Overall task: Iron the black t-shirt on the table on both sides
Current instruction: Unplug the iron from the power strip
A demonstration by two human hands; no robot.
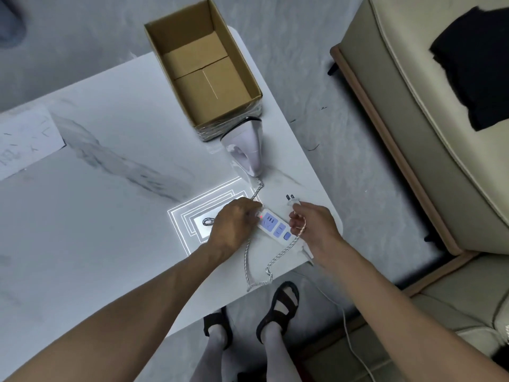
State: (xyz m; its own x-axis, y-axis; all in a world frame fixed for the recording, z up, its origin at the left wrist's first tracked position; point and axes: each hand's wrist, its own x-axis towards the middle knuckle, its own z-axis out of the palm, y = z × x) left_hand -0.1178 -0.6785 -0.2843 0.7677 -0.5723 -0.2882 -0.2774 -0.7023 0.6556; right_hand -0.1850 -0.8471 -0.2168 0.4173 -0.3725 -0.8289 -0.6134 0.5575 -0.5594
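A white iron (246, 146) stands on its heel near the right edge of the white marble table (110, 166). Its braided cord (257, 271) loops down to the table's front edge. My left hand (234, 226) grips one end of a white power strip (275, 226) with a red light on. My right hand (312, 226) holds the iron's plug (291, 201) with its prongs pointing away, just beside the strip. A black t-shirt (478, 70) lies crumpled on the beige sofa (407, 128) at the right, off the table.
An open cardboard box (203, 67) with nothing inside stands at the table's far right, right behind the iron. A paper sheet (26, 139) lies at the left. The strip's thin white cable (349, 334) runs over the floor. My sandalled feet (278, 307) stand below the table's edge.
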